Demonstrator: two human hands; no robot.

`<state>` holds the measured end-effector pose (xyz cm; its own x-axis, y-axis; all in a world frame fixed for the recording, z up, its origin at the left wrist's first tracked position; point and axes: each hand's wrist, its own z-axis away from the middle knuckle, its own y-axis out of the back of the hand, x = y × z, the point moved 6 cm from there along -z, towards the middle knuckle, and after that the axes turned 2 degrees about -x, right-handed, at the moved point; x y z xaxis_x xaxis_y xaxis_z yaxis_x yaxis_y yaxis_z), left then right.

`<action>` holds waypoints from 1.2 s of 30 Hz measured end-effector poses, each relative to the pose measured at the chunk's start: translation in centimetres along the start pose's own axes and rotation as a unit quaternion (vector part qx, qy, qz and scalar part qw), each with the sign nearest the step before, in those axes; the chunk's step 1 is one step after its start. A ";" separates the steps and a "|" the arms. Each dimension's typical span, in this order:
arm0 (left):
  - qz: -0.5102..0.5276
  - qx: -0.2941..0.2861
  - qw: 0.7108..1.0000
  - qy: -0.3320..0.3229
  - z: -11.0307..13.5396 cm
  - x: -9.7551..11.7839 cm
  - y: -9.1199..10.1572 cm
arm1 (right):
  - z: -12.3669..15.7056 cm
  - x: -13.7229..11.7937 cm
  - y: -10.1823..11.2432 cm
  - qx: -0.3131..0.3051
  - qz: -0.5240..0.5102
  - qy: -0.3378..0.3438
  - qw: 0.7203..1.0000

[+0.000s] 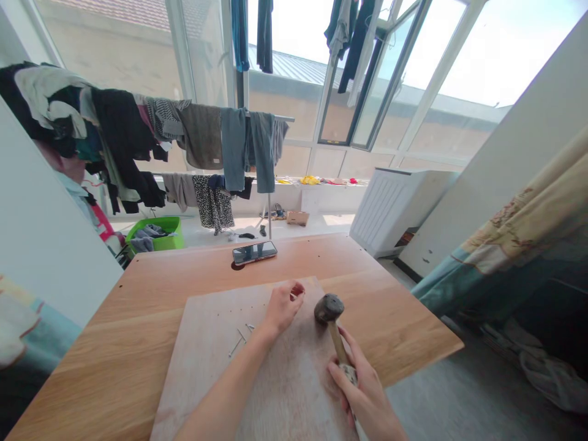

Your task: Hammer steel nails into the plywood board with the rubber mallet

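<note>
My left hand (283,305) is over the far right part of a pale wooden board (206,367), its thumb and fingers pinched in a ring. A small pale sliver shows between them and looks like a nail, though most of it is hidden. My right hand (365,383) is wrapped round the handle of a mallet (329,308) with a dark, blunt head. The mallet is tilted up over the board's right edge, its head just right of my left hand. Several loose nails (236,343) lie on the board left of my left forearm. Small dark dots mark its far part.
The board rests on a wood-grain table (110,331). Near the table's far edge a phone (255,252) lies partly over a dark round hole. Beyond are a green tub (160,242), a rack of hanging clothes (202,138) and a white cabinet-like unit (395,205). Curtains hang at both sides.
</note>
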<state>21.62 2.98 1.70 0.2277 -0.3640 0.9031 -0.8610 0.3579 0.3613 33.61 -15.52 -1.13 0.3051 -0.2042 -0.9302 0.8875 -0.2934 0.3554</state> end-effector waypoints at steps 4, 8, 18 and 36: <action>-0.012 -0.009 1.000 0.011 0.2 -0.2 0.2 | -0.1 0.3 -0.3 -0.047 -0.008 -0.043 0.998; -0.072 -0.007 0.997 0.009 0.3 0.0 0.2 | 0.0 0.0 -0.2 -0.063 -0.008 -0.066 0.996; -0.079 -0.013 0.997 0.007 0.3 -0.1 -0.1 | -2.6 -1.9 -0.1 -0.135 0.001 -0.054 0.989; -0.081 -0.007 0.996 0.033 0.2 -0.8 -0.3 | -8.7 -7.3 0.7 -0.094 0.104 0.024 0.990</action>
<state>21.63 2.95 0.80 0.3919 -0.3614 0.8460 -0.8047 0.3111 0.5057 35.03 -6.13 5.13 0.4995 -0.1966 -0.8437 0.8512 -0.0696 0.5202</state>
